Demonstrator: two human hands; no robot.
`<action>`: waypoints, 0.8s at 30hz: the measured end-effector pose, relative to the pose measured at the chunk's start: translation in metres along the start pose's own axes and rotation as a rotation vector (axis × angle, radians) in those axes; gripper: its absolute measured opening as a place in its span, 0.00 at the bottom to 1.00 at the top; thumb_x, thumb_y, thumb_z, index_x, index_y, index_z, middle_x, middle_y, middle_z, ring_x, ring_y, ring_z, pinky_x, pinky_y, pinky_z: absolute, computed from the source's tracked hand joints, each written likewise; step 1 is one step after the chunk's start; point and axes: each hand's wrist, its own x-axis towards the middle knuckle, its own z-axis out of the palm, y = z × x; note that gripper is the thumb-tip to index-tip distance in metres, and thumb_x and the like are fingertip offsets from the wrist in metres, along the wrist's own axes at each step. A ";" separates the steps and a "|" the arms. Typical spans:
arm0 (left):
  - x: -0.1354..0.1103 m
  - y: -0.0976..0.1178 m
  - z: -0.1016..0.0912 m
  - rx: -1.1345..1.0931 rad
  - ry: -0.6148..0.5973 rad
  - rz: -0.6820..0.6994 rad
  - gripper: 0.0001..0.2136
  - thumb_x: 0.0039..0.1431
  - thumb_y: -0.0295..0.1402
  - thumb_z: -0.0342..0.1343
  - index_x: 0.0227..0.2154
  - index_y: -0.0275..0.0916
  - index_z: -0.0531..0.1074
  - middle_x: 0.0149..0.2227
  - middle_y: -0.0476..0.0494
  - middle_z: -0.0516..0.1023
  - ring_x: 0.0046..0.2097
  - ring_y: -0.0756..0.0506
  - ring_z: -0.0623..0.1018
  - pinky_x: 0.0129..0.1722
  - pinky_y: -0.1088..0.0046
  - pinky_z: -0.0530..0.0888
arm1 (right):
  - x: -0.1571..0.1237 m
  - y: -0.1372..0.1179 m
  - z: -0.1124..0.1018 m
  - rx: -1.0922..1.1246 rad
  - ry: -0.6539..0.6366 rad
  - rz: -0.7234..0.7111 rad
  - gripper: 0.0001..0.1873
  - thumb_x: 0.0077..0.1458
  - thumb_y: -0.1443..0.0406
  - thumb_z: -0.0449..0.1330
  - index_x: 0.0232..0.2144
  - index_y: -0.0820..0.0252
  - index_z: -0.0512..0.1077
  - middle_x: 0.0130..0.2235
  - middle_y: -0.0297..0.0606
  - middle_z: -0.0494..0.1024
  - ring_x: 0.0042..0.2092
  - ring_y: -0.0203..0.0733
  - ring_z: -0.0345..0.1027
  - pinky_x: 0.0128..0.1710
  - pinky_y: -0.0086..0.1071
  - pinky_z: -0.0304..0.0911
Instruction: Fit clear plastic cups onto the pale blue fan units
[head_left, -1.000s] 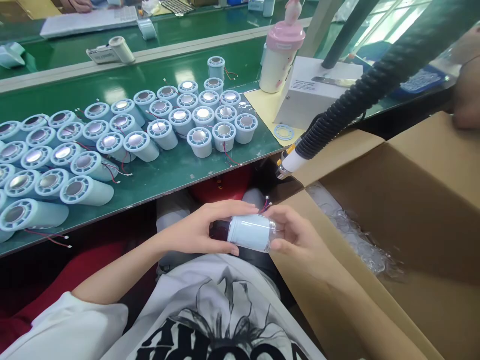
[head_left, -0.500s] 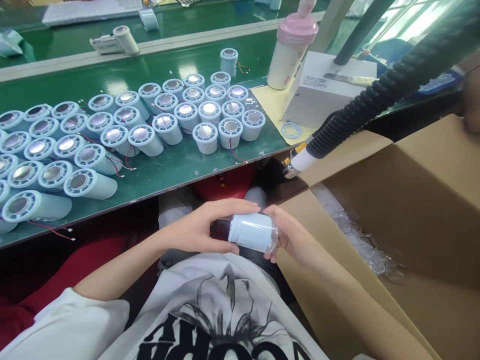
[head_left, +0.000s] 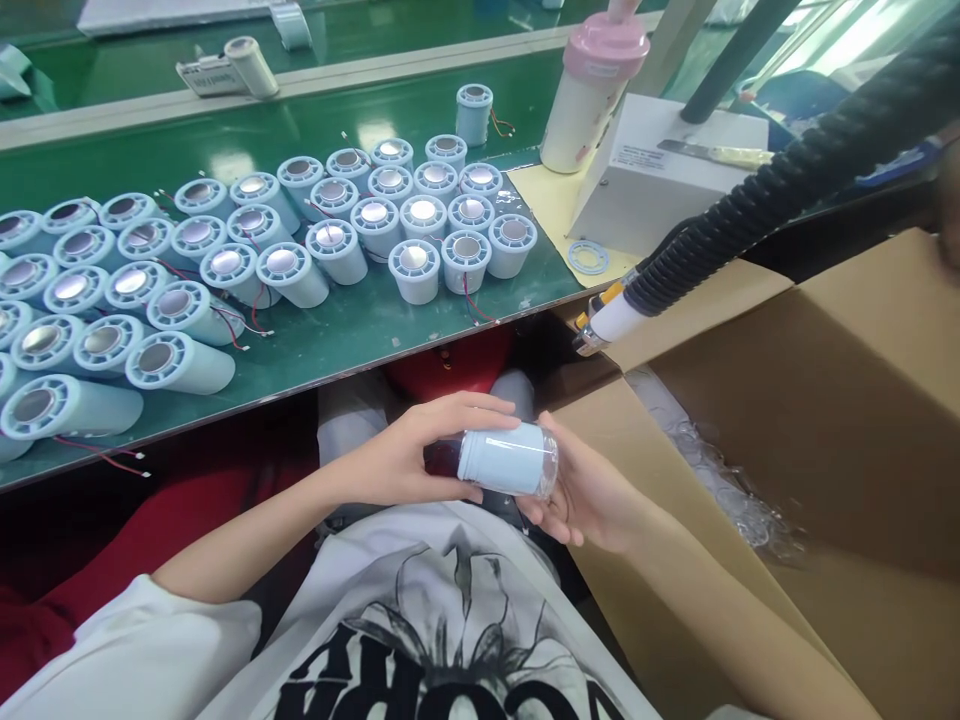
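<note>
My left hand [head_left: 409, 455] is wrapped round the left end of a pale blue cylinder [head_left: 504, 460] held on its side above my lap. A clear plastic cap covers the cylinder's right end. My right hand [head_left: 581, 495] lies palm up under that capped end, its fingers spread and loosely cupping it. Several identical pale blue cylinders [head_left: 300, 270] with silver centres and red and black wires stand and lie in rows on the green bench [head_left: 360, 330] in front of me.
An open cardboard box [head_left: 825, 420] holding clear plastic caps [head_left: 720, 480] sits at my right. A black corrugated hose [head_left: 780, 180] with a white nozzle hangs over its flap. A pink-lidded bottle [head_left: 589, 90] and a white device [head_left: 675, 170] stand at the bench's right end.
My right hand's fingers have opened from gripping the capped end and now lie flat under it. The camera has tilted slightly, shifting the bench upward in view.
</note>
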 end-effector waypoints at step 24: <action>-0.004 -0.002 0.014 -0.560 0.001 -0.434 0.36 0.51 0.28 0.62 0.61 0.49 0.55 0.59 0.43 0.66 0.57 0.43 0.69 0.55 0.67 0.68 | 0.001 0.016 -0.015 -0.461 0.192 -0.667 0.28 0.46 0.63 0.68 0.51 0.48 0.69 0.41 0.33 0.79 0.39 0.39 0.74 0.41 0.33 0.70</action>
